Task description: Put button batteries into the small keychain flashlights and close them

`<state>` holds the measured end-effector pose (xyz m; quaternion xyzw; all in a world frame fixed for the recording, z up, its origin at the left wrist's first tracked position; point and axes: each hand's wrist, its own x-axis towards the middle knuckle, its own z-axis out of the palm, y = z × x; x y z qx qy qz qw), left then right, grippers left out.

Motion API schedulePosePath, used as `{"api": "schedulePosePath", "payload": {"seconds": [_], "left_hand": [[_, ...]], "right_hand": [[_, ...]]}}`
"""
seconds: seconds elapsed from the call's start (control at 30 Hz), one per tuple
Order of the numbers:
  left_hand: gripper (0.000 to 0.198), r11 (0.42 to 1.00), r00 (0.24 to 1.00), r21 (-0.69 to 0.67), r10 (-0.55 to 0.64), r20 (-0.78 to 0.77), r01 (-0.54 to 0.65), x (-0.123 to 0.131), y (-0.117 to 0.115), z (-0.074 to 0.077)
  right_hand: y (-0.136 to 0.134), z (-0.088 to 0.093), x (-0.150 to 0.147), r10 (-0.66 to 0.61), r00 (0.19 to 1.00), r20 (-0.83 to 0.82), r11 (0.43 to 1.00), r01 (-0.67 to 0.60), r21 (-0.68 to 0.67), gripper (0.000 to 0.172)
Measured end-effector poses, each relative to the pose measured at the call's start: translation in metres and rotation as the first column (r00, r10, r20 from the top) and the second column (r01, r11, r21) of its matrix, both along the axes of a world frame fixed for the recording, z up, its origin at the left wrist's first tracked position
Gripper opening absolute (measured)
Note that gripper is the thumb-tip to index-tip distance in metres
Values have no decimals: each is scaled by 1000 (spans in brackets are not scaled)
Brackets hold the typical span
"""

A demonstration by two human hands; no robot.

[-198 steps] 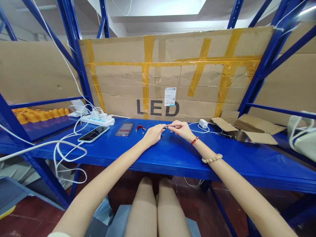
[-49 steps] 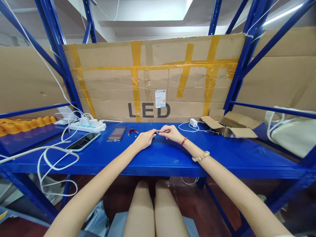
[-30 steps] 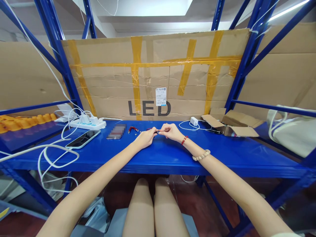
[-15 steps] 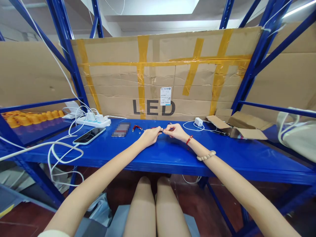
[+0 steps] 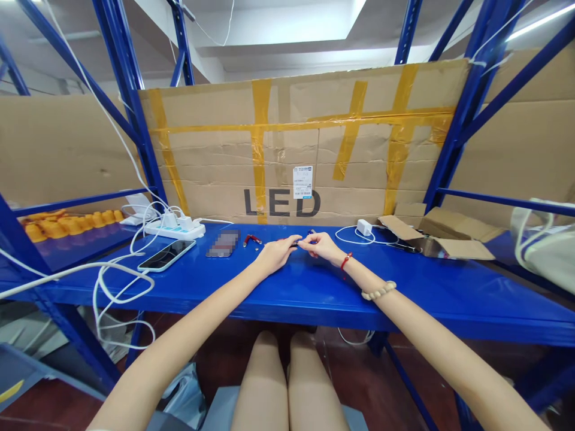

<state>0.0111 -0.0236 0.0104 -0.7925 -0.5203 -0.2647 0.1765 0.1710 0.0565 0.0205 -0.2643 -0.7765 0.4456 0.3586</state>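
Note:
Over the blue tabletop (image 5: 269,293), my left hand (image 5: 277,255) is closed, its fingertips pressed on a small dark thin piece (image 5: 295,243) too small to name. My right hand (image 5: 320,246), with a red string bracelet at the wrist, pinches at the other end of that piece. The two hands' fingertips nearly meet. Just left of my left hand lie a small dark red bent item (image 5: 252,240) and a tiny loose bit. Part of another small item behind the hands is mostly hidden.
At left are a phone (image 5: 167,255), a blurred-out flat item (image 5: 223,244), and a white power strip (image 5: 176,228) with tangled cables. On the right stand a white charger (image 5: 363,227) with cable and an open cardboard box (image 5: 465,247). A large cardboard panel (image 5: 215,167) closes off the back.
The view has tilted up slightly. My left hand has flattened a little over the small piece, and both hands stay together at the same place.

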Motion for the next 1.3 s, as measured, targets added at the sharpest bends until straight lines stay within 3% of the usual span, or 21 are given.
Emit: {"api": "schedulePosePath", "payload": {"seconds": [0.43, 0.6, 0.73, 0.83, 0.97, 1.07, 1.17, 1.3], "left_hand": [[26, 999, 996, -18, -26, 84, 28, 0, -2, -1], [23, 993, 956, -87, -51, 290, 79, 5, -3, 9], [21, 975, 903, -164, -64, 425, 147, 7, -1, 15], [22, 956, 918, -233, -74, 390, 176, 1, 4, 15], [23, 933, 929, -297, -90, 359, 205, -13, 19, 14], [24, 943, 913, -253, -104, 395, 217, -24, 32, 12], [25, 942, 901, -269, -70, 429, 202, -33, 37, 8], [29, 945, 881, -291, 6, 473, 150, -38, 31, 0]], "right_hand": [[-7, 1, 2, 34, 999, -4, 999, -34, -34, 42], [-13, 4, 1, 27, 999, -42, 996, -23, 88, 37], [-12, 6, 0, -52, 997, -53, 972, 62, 227, 32], [-3, 6, 2, -7, 1000, -24, 949, 15, 316, 28], [22, 2, 2, 68, 998, -8, 873, -55, 485, 22], [39, -4, -4, 56, 998, -9, 859, -43, 510, 20], [46, -10, -16, 58, 997, -57, 890, -26, 454, 29], [42, -17, -27, 156, 985, -75, 869, -101, 485, 15]]}}
